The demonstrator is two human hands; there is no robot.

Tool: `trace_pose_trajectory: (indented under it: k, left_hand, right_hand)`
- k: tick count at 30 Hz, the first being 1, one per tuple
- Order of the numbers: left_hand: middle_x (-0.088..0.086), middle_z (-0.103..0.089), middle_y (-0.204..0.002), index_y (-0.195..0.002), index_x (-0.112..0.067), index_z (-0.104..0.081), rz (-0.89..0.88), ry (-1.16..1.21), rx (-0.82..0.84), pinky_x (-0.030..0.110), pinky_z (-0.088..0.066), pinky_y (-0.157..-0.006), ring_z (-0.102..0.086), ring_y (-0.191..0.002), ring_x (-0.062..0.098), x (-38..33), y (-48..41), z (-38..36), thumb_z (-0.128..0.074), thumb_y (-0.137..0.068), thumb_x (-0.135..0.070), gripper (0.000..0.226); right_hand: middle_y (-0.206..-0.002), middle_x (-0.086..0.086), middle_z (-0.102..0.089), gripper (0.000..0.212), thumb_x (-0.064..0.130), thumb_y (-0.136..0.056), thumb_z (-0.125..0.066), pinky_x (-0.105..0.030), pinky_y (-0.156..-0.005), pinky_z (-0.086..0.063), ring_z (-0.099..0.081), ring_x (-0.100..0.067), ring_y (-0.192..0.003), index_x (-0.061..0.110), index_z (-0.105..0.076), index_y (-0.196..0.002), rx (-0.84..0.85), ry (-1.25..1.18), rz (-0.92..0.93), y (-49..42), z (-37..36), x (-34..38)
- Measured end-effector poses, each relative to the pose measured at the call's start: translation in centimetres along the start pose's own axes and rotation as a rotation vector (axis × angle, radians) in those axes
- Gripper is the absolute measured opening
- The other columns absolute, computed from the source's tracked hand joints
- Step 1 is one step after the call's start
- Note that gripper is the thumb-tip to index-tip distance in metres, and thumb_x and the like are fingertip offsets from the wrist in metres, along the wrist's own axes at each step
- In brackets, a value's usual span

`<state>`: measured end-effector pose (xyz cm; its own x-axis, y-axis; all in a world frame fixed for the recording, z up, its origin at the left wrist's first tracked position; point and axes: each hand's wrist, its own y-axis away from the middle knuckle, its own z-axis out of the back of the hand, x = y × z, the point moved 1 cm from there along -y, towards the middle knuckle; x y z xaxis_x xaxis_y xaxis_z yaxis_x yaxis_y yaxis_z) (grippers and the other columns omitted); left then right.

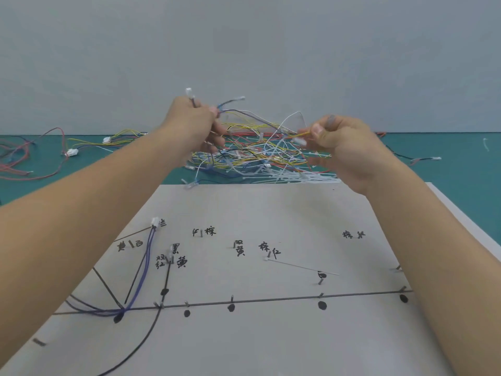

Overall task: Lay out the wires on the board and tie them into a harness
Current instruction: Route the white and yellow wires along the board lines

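Yellow, white, red and blue thin wires lie in a loose tangle [252, 156] on the green mat [461, 164], just beyond the far edge of the flat grey board [271, 213], and we hold part of that tangle up above it with our 2 hands. Our left hand [189, 123] is curled round a small bunch of strands, with a white plastic connector [188, 91] poking up above the knuckles. Raising the bunch lets the rest hang, so single strands can be told apart. Our right hand [344, 147] pinches a thin yellow wire [302, 135] between thumb and forefinger, off to the side of the left hand. We judge this is meant to draw 1 wire clear of the knot. The fingertips are blurred, so the right hand may hold more than that 1 strand.

On the board, blue-violet wires [143, 267] run from a small white plug [155, 221] down to the drawn black trunk line [271, 299], and a long black wire [150, 329] curves off toward the near edge. Short metal pins [232, 298] stand along the line to keep each route in place. Most handwritten colour labels have no wire beside them, so we judge the layout is at an early stage and tying has not begun. White cable ties [298, 178] lie just beside the tangle, handy for binding. Loose red wires [16, 158] lie well apart at the mat's left.
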<state>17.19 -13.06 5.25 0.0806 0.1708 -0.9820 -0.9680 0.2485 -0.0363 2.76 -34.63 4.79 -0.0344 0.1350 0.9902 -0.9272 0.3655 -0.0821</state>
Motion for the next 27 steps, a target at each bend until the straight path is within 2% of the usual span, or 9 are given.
trace_pose_trajectory:
  k: [4, 6, 9, 11, 13, 16, 18, 21, 27]
  left_hand:
    - [0.015, -0.064, -0.075, -0.111, -0.002, -0.052, 0.081, 0.024, -0.129, 0.025, -0.050, -0.037, -0.061, -0.037, 0.015, 1.1, -1.0, 1.4, -0.045, -0.105, -0.009, 0.011]
    - [0.018, -0.063, -0.077, -0.128, 0.005, -0.050, 0.114, 0.036, -0.170, 0.026, -0.052, -0.038, -0.062, -0.036, 0.017, 1.7, -1.4, 1.9, -0.041, -0.104, -0.004, 0.027]
    - [0.020, -0.064, -0.080, -0.153, 0.003, -0.025, 0.162, 0.086, -0.234, 0.028, -0.055, -0.041, -0.065, -0.038, 0.019, 2.4, -1.7, 2.2, -0.034, -0.102, 0.000, 0.052]
    - [0.023, -0.064, -0.084, -0.148, 0.005, -0.022, 0.175, 0.145, -0.279, 0.030, -0.057, -0.043, -0.069, -0.043, 0.024, 2.5, -1.6, 2.3, -0.030, -0.101, 0.000, 0.048]
    - [0.023, -0.064, -0.086, -0.122, 0.006, -0.038, 0.189, 0.186, -0.280, 0.030, -0.056, -0.041, -0.071, -0.051, 0.029, 2.5, -1.4, 2.1, -0.027, -0.104, -0.004, 0.023]
    - [0.017, -0.064, -0.083, -0.099, -0.001, -0.052, 0.166, 0.091, -0.265, 0.032, -0.057, -0.043, -0.067, -0.058, 0.029, 2.8, -1.3, 1.2, -0.037, -0.107, -0.012, 0.020]
    - [0.009, -0.063, -0.079, -0.095, -0.010, -0.063, 0.002, -0.246, -0.277, 0.036, -0.059, -0.058, -0.064, -0.066, 0.029, 3.1, -1.6, 0.7, -0.052, -0.100, -0.016, 0.013]
    - [0.003, -0.063, -0.076, -0.088, -0.015, -0.072, -0.227, -0.621, -0.248, 0.031, -0.043, -0.070, -0.059, -0.079, 0.028, 3.0, -1.7, 0.0, -0.062, -0.096, -0.024, 0.016]
    - [-0.006, -0.055, -0.073, -0.099, -0.011, -0.074, -0.404, -0.684, 0.113, 0.033, -0.047, -0.073, -0.055, -0.079, 0.018, 2.6, 0.6, -2.9, -0.080, -0.089, -0.026, 0.019]
  right_hand:
    - [-0.116, -0.007, -0.072, 0.028, 0.014, -0.106, -0.044, -0.037, -0.080, -0.053, -0.067, -0.025, -0.100, 0.018, -0.057, -0.081, 0.122, -0.347, -0.020, 0.1, 1.0, 0.4]
    - [-0.119, -0.008, -0.071, 0.030, 0.018, -0.104, -0.044, -0.038, -0.084, -0.052, -0.067, -0.027, -0.105, 0.011, -0.066, -0.085, 0.192, -0.552, -0.045, 0.3, 1.3, 0.4]
    - [-0.117, -0.008, -0.070, 0.030, 0.020, -0.101, -0.043, -0.038, -0.088, -0.052, -0.067, -0.027, -0.107, 0.009, -0.064, -0.081, 0.253, -0.868, -0.084, 0.5, 1.5, 0.7]
    - [-0.104, -0.005, -0.072, 0.016, 0.016, -0.097, -0.044, -0.033, -0.082, -0.055, -0.071, -0.021, -0.095, 0.013, -0.055, -0.085, 0.271, -0.992, -0.102, 0.5, 1.8, 0.8]
    - [-0.087, 0.003, -0.066, 0.016, 0.014, -0.095, -0.043, -0.023, -0.062, -0.054, -0.067, -0.009, -0.067, 0.015, -0.054, -0.084, 0.284, -1.024, -0.160, 0.6, 2.0, 1.0]
    - [-0.077, 0.009, -0.055, 0.032, 0.022, -0.106, -0.032, -0.014, -0.042, -0.043, -0.052, 0.001, -0.046, 0.019, -0.054, -0.083, 0.298, -0.912, -0.255, 0.6, 1.8, 1.5]
    - [-0.075, 0.006, -0.053, 0.032, 0.023, -0.107, -0.033, -0.013, -0.041, -0.041, -0.049, 0.000, -0.046, 0.019, -0.053, -0.083, 0.278, -0.816, -0.269, 0.6, 1.2, 2.0]
    - [-0.069, 0.005, -0.052, 0.027, 0.021, -0.105, -0.042, -0.018, -0.045, -0.043, -0.050, -0.008, -0.050, 0.020, -0.055, -0.082, 0.189, -0.562, -0.257, 0.7, 0.2, 2.7]
    - [-0.066, 0.000, -0.057, 0.008, 0.013, -0.100, -0.059, -0.025, -0.048, -0.046, -0.054, -0.016, -0.051, 0.010, -0.064, -0.095, 0.097, -0.067, -0.101, 1.8, -1.2, 3.6]
